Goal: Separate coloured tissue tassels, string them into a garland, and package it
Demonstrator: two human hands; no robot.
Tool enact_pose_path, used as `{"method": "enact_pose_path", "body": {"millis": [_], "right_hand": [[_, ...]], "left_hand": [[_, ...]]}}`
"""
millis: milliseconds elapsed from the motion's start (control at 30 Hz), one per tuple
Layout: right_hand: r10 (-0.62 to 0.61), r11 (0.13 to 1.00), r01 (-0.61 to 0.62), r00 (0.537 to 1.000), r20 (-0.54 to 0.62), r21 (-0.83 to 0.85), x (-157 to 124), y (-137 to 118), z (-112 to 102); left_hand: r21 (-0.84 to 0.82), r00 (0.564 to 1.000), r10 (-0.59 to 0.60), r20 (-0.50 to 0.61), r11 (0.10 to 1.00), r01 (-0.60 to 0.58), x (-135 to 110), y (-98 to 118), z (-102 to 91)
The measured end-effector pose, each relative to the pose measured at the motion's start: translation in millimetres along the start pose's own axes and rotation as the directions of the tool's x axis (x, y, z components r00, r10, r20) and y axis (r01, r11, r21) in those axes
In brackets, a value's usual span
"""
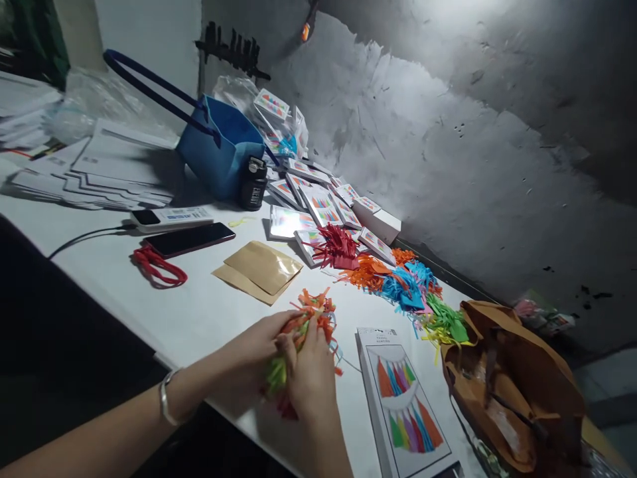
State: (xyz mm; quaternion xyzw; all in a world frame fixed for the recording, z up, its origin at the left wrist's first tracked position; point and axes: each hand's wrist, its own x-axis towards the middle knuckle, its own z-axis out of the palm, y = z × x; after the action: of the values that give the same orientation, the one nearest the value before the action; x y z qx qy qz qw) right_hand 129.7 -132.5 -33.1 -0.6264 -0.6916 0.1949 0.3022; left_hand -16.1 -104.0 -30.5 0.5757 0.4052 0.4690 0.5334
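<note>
Both hands meet over a bundle of fringed tissue-paper tassels [323, 307], orange at the top and green and red lower down. My left hand [271, 342], with a silver bangle on its wrist, is closed round the left side of the bundle. From the right, my right hand [311, 362] grips it too, fingers pressed together on the paper. A thin string trails from the bundle to the right. Beside my right hand lies a white tassel-garland box [405, 405] with a printed picture. Just beyond the hands rests a brown paper envelope [261, 269].
Loose tassels in red [338, 247], orange, blue and green [445, 318] lie along the wall. Printed boxes [321, 204] are heaped behind them. A brown bag [512, 392] stands at right. At left are a phone [192, 239], a blue tote [219, 149], a black bottle [253, 184] and papers [109, 162].
</note>
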Motion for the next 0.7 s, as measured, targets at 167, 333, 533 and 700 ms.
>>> {"method": "enact_pose_path", "body": {"millis": [167,333,533,700], "right_hand": [[0.083,0.994,-0.081,0.996,-0.015,0.078,-4,11,10],[0.035,0.926,0.028,0.987,-0.159,0.377,-20,18,-3],[0.378,0.542,0.024,0.886,-0.269,0.84,-116,67,-50],[0.389,0.918,-0.169,0.553,-0.737,0.358,-215,129,-110]], "left_hand": [[-0.486,0.962,-0.272,0.019,0.838,0.246,-32,-3,18.0],[-0.624,0.959,-0.253,0.128,0.731,0.276,-47,0,30.4],[-0.224,0.972,-0.013,0.235,0.972,0.067,-64,24,30.7],[0.235,0.916,0.153,0.37,0.939,-0.252,-57,34,91.9]]}}
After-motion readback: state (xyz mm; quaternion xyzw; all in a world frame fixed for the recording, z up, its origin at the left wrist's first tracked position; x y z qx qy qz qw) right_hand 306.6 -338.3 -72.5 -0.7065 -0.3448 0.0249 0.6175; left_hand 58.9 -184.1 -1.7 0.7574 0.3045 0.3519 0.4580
